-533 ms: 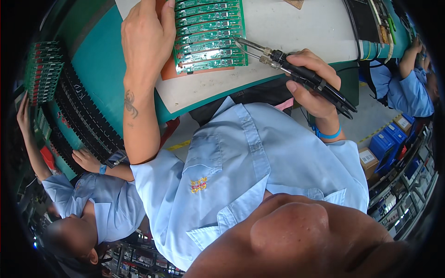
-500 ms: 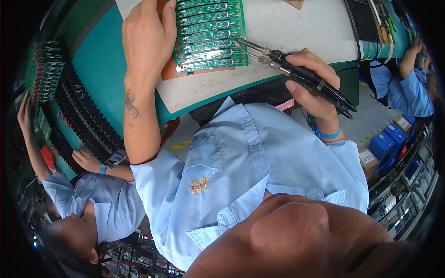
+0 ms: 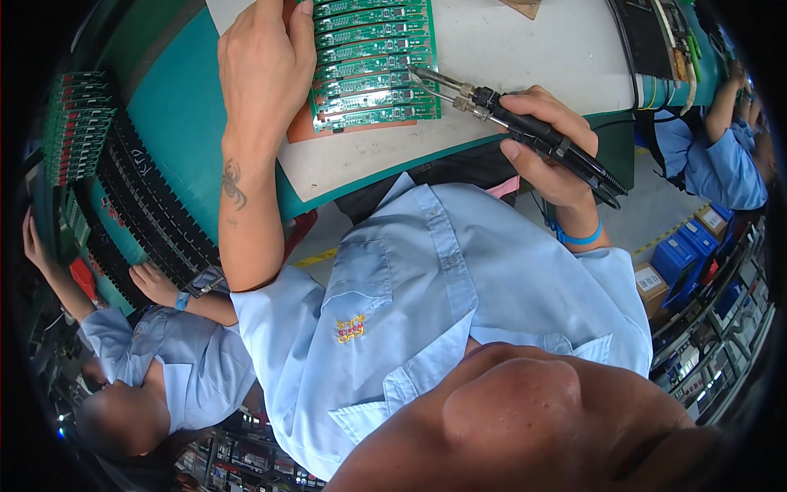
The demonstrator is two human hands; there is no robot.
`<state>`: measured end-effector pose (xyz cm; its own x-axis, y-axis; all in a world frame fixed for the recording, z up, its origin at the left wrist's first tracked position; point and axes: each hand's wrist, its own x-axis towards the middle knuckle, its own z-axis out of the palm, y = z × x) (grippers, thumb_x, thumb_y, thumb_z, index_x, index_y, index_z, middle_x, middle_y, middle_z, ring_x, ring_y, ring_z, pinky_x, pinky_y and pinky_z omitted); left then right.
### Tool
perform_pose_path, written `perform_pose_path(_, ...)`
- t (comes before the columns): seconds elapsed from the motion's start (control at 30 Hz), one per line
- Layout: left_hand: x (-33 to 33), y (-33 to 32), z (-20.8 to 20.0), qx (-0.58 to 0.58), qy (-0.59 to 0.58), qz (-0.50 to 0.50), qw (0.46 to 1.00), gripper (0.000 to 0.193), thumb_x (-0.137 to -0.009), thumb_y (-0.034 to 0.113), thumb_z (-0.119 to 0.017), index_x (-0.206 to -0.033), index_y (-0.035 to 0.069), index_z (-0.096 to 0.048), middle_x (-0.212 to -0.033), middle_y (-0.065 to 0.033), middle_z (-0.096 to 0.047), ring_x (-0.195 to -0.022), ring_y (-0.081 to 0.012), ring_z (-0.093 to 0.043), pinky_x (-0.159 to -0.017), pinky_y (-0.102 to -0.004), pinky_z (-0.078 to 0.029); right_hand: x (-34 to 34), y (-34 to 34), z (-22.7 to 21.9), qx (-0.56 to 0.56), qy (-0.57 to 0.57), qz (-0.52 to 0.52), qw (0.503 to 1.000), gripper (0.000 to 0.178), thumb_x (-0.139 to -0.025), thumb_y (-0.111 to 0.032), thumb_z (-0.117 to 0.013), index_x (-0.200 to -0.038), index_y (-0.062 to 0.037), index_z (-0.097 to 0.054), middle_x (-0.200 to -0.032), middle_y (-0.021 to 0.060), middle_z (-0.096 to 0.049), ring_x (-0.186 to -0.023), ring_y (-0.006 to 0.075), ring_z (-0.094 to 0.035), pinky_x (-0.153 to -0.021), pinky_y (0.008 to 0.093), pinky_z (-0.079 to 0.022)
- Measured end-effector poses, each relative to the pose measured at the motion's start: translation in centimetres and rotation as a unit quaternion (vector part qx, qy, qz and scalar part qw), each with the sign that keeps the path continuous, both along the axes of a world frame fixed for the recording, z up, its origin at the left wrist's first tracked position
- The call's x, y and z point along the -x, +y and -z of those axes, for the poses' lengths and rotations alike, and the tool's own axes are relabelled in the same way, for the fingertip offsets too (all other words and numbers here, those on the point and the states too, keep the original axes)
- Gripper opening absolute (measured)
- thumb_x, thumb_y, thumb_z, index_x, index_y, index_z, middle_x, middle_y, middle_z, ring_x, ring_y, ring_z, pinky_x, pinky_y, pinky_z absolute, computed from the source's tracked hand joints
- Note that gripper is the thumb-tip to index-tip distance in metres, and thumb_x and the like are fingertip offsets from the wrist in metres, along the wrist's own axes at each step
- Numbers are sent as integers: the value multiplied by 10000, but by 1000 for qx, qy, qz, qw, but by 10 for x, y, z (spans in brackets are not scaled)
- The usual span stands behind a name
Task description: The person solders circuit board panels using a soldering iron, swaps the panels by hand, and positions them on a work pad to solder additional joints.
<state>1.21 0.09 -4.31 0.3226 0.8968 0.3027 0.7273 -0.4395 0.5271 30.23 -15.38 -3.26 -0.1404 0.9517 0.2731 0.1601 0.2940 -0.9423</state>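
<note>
1. From where I stand, the step in hand looks like fine tip work on one strip of the green circuit panel (image 3: 373,66), which lies ahead and to the left of the right-hand grip.
2. The right hand (image 3: 557,176) is closed around one black-handled tool (image 3: 515,121), thumb below and fingers above; it looks like a soldering iron. Its two thin prongs reach from the grip to the panel's right part, beside a dark component. Whether the tip touches, I can't tell.
3. The left hand (image 3: 266,70) lies palm down by the panel's left edge, across from the tool grip. Its fingers run out of view, so I can't tell how far they are spread or whether they pin anything.
4. As I judge it, the next move calls for a panel kept from sliding and a small, steady wrist motion, clear of neighbouring strips.
5. Counting near the grip: one panel, about eight strips visible, the topmost cut off; one orange-brown mat (image 3: 301,129) under it; one white sheet (image 3: 508,49) below that.
6. Further from the grip: one co-worker (image 3: 197,361) well to the left, at least one other person (image 3: 730,164) far right, and beyond the right elbow two cartons (image 3: 650,283) by some blue boxes (image 3: 676,258) I can't count surely.
</note>
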Motion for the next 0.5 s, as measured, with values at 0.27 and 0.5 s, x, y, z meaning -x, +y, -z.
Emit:
perform_pose_path(0.27,0,0,0,-7,-2,3,1000,446,-1006,76,-587,-1428,-66,-560,-1197,-238,-742,-1012,-407,-699,-931,-460,-554,-1,-1,1,2,-2,-3,1000,500,-709,38,-785,-1207,37,-749,-962,130,-756,-741,183,-572,-680,272,-472)
perform_pose_path(0.5,-1,0,0,-9,-4,6,1000,447,-1004,74,-586,-1426,-72,-559,-1196,-239,-741,-1012,-406,-700,-929,-458,-554,3,-1,1,-10,-11,0,1000,504,-703,44,-786,-1205,35,-751,-967,128,-760,-748,188,-583,-691,279,-485)
